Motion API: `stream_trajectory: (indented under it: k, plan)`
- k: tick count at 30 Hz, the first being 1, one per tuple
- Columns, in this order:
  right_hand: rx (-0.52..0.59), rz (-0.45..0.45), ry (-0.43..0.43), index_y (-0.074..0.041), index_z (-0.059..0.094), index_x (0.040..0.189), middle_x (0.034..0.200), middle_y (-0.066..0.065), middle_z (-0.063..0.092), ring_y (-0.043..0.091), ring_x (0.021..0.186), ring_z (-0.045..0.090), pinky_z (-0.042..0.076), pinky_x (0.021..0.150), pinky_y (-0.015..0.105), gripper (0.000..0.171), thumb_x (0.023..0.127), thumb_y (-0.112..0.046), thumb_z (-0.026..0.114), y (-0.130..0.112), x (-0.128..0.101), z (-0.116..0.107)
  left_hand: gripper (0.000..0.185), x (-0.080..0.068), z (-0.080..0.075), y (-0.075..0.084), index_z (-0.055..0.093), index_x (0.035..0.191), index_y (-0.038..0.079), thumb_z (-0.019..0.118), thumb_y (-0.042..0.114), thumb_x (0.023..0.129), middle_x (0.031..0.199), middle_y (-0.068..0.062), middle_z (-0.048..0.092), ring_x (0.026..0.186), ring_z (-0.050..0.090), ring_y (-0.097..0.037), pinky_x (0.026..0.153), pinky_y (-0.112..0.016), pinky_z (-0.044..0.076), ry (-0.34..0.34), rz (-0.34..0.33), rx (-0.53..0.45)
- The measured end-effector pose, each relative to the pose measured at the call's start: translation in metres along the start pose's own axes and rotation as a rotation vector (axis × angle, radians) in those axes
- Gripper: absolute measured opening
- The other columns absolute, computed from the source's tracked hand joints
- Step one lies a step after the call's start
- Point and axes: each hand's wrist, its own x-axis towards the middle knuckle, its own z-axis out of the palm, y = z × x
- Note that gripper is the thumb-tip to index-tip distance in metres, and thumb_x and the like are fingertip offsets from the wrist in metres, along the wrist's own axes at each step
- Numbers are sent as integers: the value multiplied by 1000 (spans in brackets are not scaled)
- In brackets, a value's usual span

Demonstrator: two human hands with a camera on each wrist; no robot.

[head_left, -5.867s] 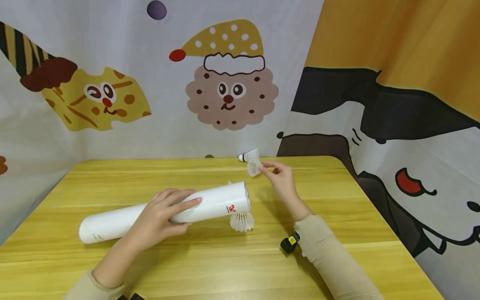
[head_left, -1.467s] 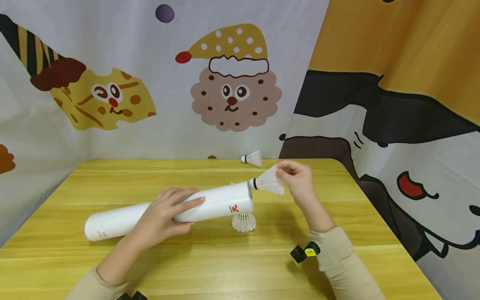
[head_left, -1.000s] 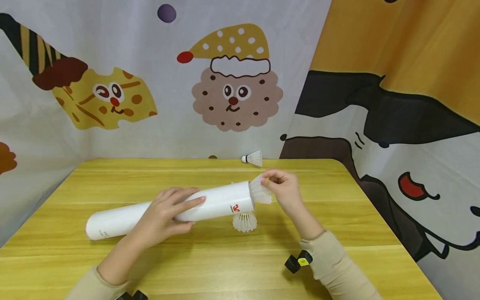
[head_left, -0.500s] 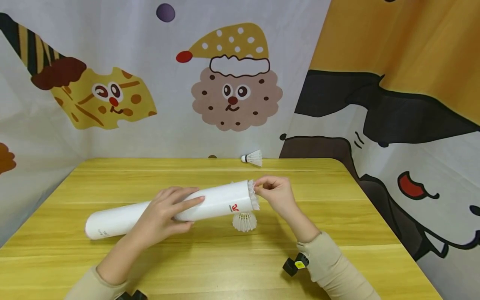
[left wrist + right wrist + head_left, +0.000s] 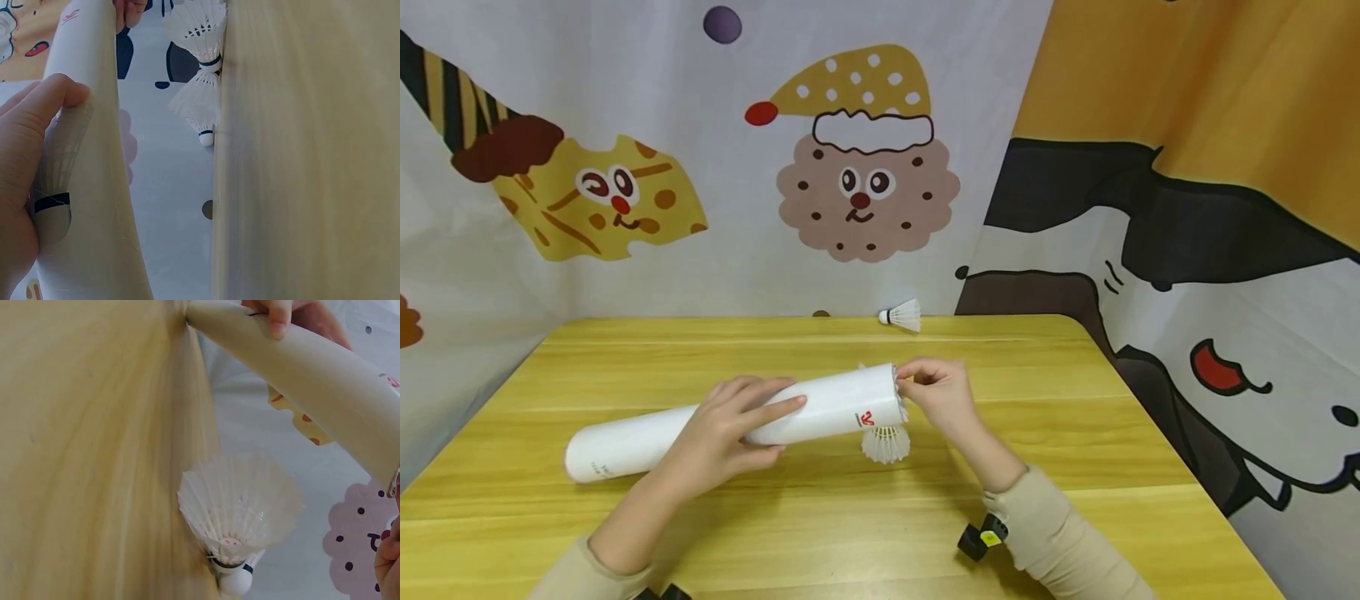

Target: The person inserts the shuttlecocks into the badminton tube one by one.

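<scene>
Bright, even light in your head view; your wrist views come out dimmer and softer.
In the head view you get a pale sheen on the tabletop [image 5: 842, 533] and soft-edged shadows beside your left forearm [image 5: 640, 517] and under your right sleeve [image 5: 1067, 533], suggesting light from above. The white tube [image 5: 827, 408] looks nearly washed out, and you can't read the small print near its far-left end. Your wrist views bend the tube into a curve, blur the tabletop grain into streaks, and leave the near shuttlecock [image 5: 240, 500] hazy along its feather edges.
</scene>
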Motion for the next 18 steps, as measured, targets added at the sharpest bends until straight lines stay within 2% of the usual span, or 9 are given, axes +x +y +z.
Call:
stream_trajectory:
  k: [9,15,18]
  plan:
    - [-9,1,28,11,70,77,67,2,66,9,49,39,32,44,19,10,72,19,65,30,-1,11,57,-2,0,2,57,136,23,71,29,81,134,-5,54,112,51,-25,85,-48,41,-35,-23,4]
    - [-72,-39,41,8,73,80,67,13,65,10,49,41,33,44,19,12,73,16,67,33,-1,10,55,-1,0,2,57,136,23,70,30,83,133,-7,55,111,51,-25,85,-48,41,-31,-24,2]
    - [-112,-67,37,7,73,82,67,14,64,9,50,41,35,45,19,14,73,16,68,32,-1,8,53,0,0,2,57,136,22,68,33,85,133,-7,55,111,52,-25,85,-48,41,-26,-24,-2]
